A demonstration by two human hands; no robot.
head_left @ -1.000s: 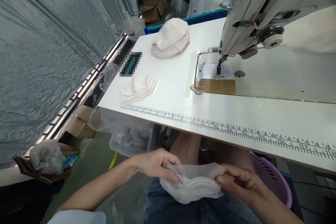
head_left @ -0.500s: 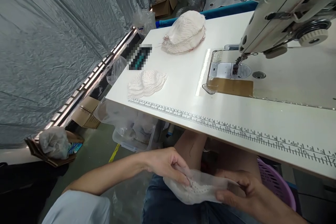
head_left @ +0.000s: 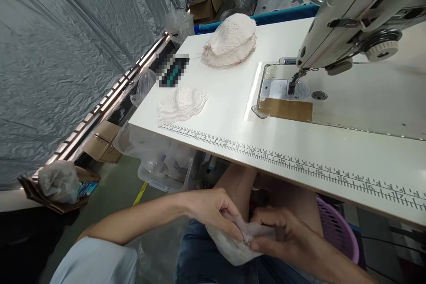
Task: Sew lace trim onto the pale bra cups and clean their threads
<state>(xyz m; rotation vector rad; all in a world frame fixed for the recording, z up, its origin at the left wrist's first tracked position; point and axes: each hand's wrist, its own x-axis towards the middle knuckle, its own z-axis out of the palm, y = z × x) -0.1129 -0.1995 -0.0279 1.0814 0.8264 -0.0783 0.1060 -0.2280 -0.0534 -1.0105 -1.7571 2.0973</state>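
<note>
Above my lap, a thin white fabric piece (head_left: 229, 248) with a gathered, lacy seam hangs between both hands. My left hand (head_left: 216, 215) pinches its upper edge between thumb and fingers. Close beside it, my right hand (head_left: 279, 233) grips the same cloth near the seam, fingertips almost meeting the left ones. Part of the cloth is hidden behind the fingers. On the white table, a scalloped white lace piece (head_left: 183, 105) lies flat by the ruler markings. Farther back sits a stack of cream, cap-shaped fabric pieces (head_left: 231, 41) with loose reddish threads.
A sewing machine (head_left: 349, 22) stands at the right of the table (head_left: 219, 97); its needle is over the metal plate. Below the table edge are a clear plastic bin (head_left: 166, 177) and a purple basket (head_left: 336, 230). Cardboard boxes (head_left: 103, 142) stand on the left floor.
My right hand has moved left along the cloth, close to my left hand. The fabric between them has bunched and sags lower. The view has shifted slightly.
</note>
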